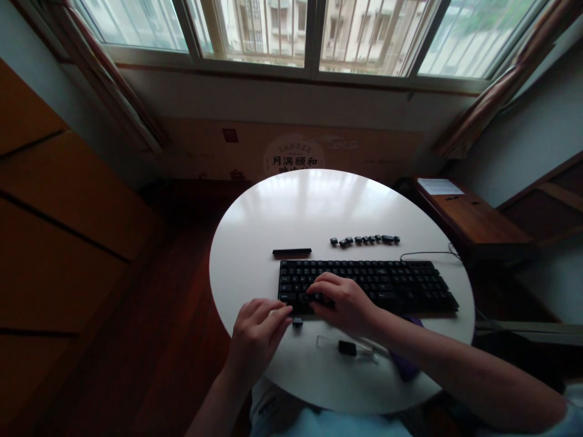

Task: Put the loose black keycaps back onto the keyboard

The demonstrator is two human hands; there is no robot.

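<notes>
A black keyboard [382,285] lies on a round white table, some of its keys hidden under my right hand [341,300]. The right thumb and fingers close in a pinch over the lower left keys; whatever dark piece is between them blends with the keyboard. My left hand [260,328] is at the keyboard's lower left corner, its thumb and fingertips pressed together, with something small and dark at the tips. Just below the front edge, between the hands, sits a loose black keycap [297,322]. Behind the keyboard lie the long spacebar keycap [292,252] and a row of small keycaps [364,240].
Near the front of the white table [255,243] lies a clear wire-like tool with a black block [347,348]. A purple item [405,358] is partly under my right forearm. The keyboard cable [428,252] runs off right, towards a wooden side table [483,218].
</notes>
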